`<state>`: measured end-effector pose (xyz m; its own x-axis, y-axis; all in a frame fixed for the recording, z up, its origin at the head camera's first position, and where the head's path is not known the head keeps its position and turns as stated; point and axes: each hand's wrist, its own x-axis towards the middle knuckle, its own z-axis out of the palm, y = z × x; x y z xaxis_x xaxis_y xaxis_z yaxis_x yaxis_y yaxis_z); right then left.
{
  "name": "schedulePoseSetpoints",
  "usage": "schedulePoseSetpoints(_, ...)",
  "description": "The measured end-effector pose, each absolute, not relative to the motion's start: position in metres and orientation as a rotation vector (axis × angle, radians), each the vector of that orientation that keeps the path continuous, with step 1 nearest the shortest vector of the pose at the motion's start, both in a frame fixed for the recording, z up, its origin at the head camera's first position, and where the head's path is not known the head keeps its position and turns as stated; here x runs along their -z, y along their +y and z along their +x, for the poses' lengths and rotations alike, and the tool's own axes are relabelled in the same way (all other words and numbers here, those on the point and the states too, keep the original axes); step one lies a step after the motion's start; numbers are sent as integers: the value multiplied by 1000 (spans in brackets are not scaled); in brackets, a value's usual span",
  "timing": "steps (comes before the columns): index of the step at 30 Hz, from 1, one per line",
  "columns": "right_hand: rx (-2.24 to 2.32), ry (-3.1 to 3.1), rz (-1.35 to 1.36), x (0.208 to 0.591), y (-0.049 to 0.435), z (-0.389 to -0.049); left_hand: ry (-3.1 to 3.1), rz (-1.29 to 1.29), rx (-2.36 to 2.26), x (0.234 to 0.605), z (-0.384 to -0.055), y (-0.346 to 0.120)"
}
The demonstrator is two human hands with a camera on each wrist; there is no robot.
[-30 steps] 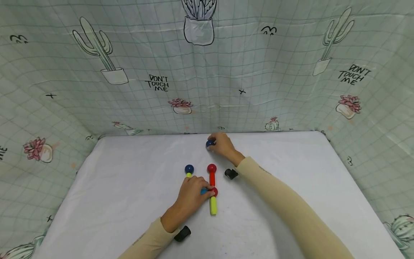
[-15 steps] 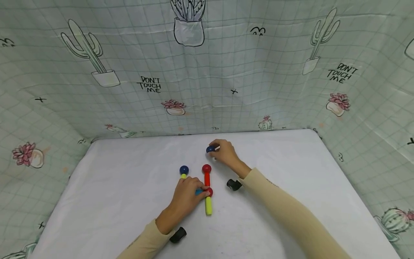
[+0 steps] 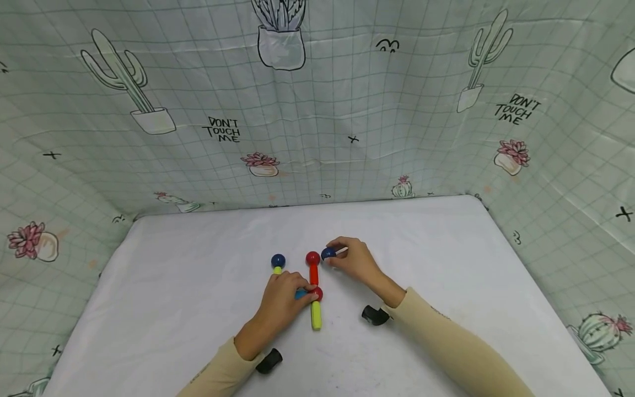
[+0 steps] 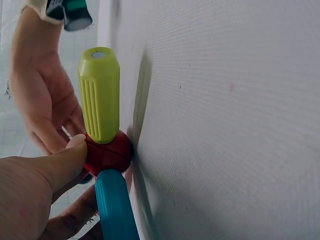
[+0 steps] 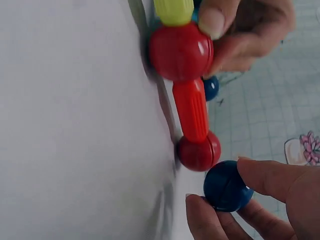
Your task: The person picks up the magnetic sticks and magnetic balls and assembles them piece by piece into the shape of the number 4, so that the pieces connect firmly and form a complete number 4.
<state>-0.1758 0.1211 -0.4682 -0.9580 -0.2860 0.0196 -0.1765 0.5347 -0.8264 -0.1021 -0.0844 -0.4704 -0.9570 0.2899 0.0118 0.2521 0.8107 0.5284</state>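
Observation:
My left hand (image 3: 280, 300) holds a red ball (image 4: 109, 152) between thumb and fingers. A ribbed lime-green rod (image 3: 316, 316) extends from that ball toward me, a light blue rod (image 4: 116, 205) to the left and a red rod (image 5: 191, 110) away from me. A second red ball (image 3: 313, 258) caps the red rod's far end. My right hand (image 3: 359, 262) pinches a dark blue ball (image 5: 227, 185), right beside this far red ball; a thin white piece (image 3: 342, 250) shows between the fingers. Partly behind my left hand, another dark blue ball (image 3: 278, 261) tops a lime-green rod (image 3: 277, 271).
Everything lies on a white-covered table (image 3: 198, 242). A cactus-print cloth (image 3: 317, 110) rises behind the table and along its sides. Black wrist cameras (image 3: 374, 315) sit by both cuffs.
My right hand has brought the dark blue ball from near the table's far edge toward me, up to the far red ball. The left hand keeps its hold; the head view has shifted slightly.

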Motion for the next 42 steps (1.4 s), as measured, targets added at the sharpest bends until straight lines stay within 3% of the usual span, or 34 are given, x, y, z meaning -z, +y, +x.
schedulePoseSetpoints(25,1523,2279,-388,482,148,-89,2952,473,-840,473,-102,-85)
schedulePoseSetpoints(42,1584,2082,-411,481,137,-61,2959,465,-868,473,-100,-86)
